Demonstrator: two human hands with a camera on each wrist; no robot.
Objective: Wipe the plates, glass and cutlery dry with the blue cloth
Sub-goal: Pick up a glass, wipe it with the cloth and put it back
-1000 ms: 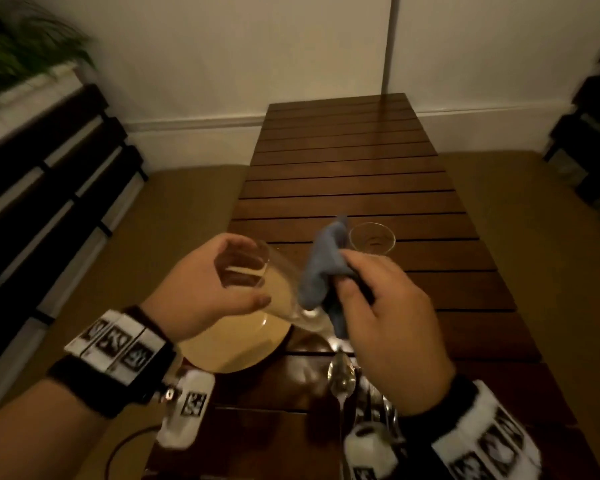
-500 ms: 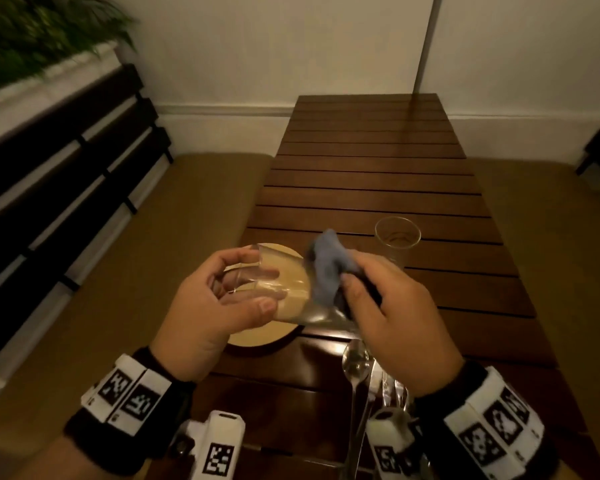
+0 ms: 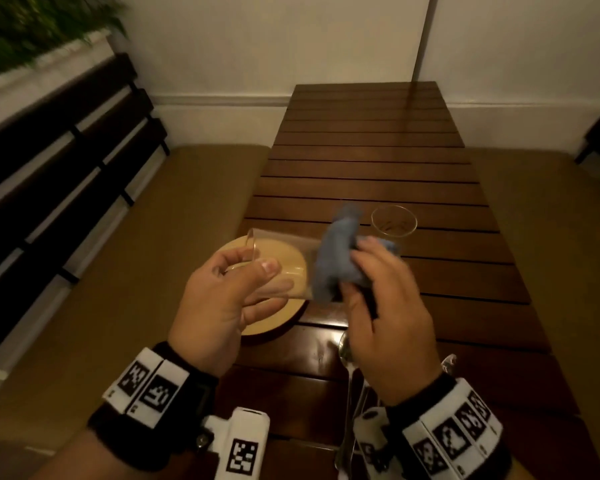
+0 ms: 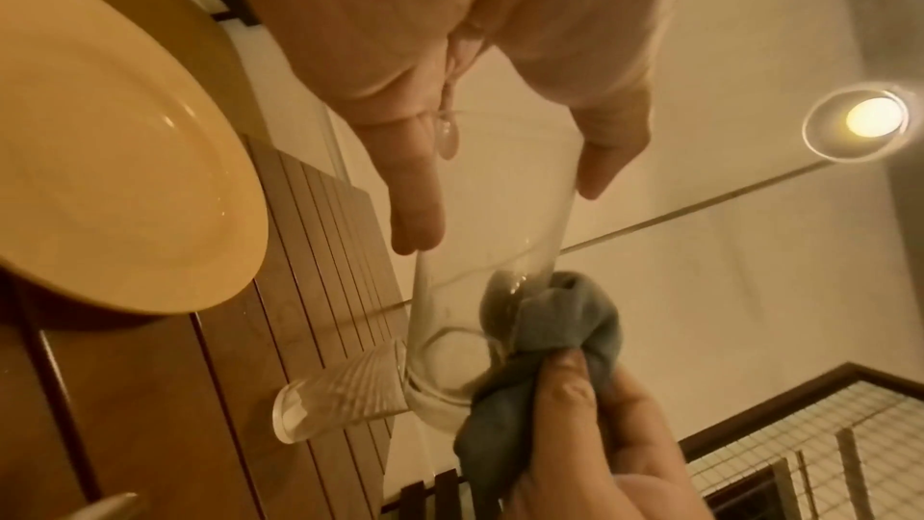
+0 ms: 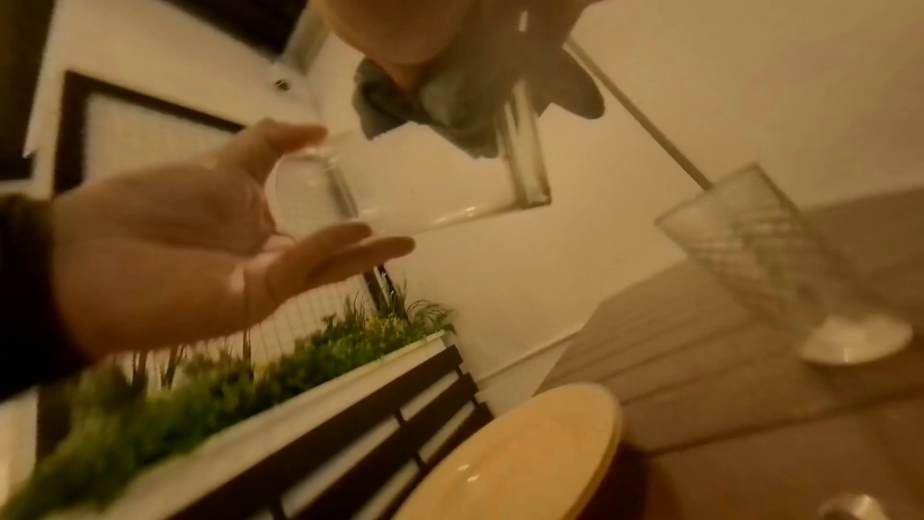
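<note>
My left hand [image 3: 257,278] grips a clear glass [image 3: 284,261] by one end, and the glass lies almost level in the air above the yellow plate [image 3: 274,320]. My right hand [image 3: 355,271] pinches the bunched blue cloth [image 3: 336,261] against the glass's other end. In the left wrist view, part of the cloth [image 4: 555,327] shows through the glass [image 4: 475,291] wall. The right wrist view shows the cloth [image 5: 450,109] under my fingers at the glass [image 5: 415,188]. A spoon [image 3: 345,348] and other cutlery lie on the table under my right wrist.
A second, ribbed glass [image 3: 394,223] stands upright on the slatted wooden table [image 3: 368,150], just beyond my right hand. A dark slatted bench back [image 3: 59,161] and a planter run along the left. Tan floor lies on both sides of the table.
The glass has swung from a slant to nearly level. Both hands now sit farther out over the plate. The cloth stays at the glass's right end.
</note>
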